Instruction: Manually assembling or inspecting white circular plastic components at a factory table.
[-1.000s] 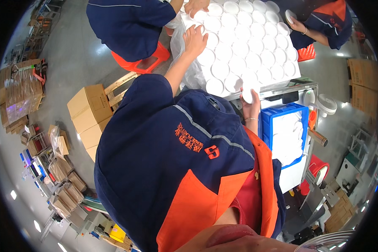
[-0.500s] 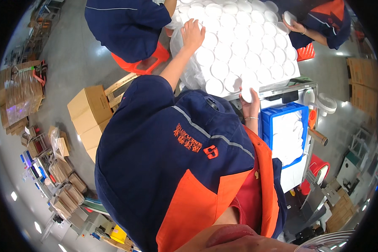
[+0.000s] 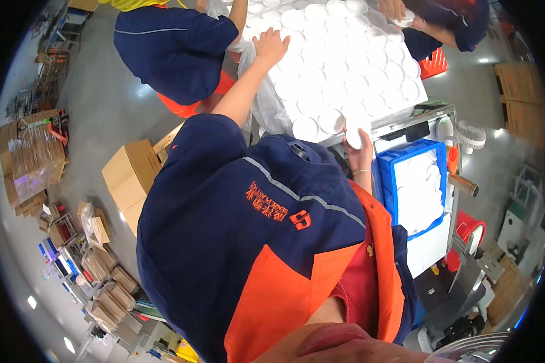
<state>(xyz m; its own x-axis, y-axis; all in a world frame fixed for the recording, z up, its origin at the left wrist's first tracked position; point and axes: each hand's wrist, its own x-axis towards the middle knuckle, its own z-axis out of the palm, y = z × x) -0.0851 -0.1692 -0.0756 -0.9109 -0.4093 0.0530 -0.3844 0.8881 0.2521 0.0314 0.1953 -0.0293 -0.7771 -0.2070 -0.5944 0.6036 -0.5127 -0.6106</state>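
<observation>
Many round white discs, like shallow lids [image 3: 335, 94], lie in close rows on the table in front of me. My left hand [image 3: 271, 48] reaches out over the far left part of them, fingers spread and resting on or just above the discs. Nothing shows in its grasp, though its palm side is hidden. Close to the table's near edge, my right hand [image 3: 361, 158] grips one white disc [image 3: 355, 138] by its side, tilted up. Some of its fingers are hidden behind that disc.
A blue crate [image 3: 410, 235] with white pieces stands at the right, near a small white fan [image 3: 470, 135]. Clear plastic sheeting [image 3: 266, 103] hangs at the table's left edge. One co-worker [image 3: 172, 51] sits at the left; another's hands [image 3: 393, 8] hold a white disc, far right.
My left hand has shifted slightly left, its fingers spread wider. My right hand still holds its disc. The far-right co-worker now has both hands at a disc. The whole view has tilted a little.
</observation>
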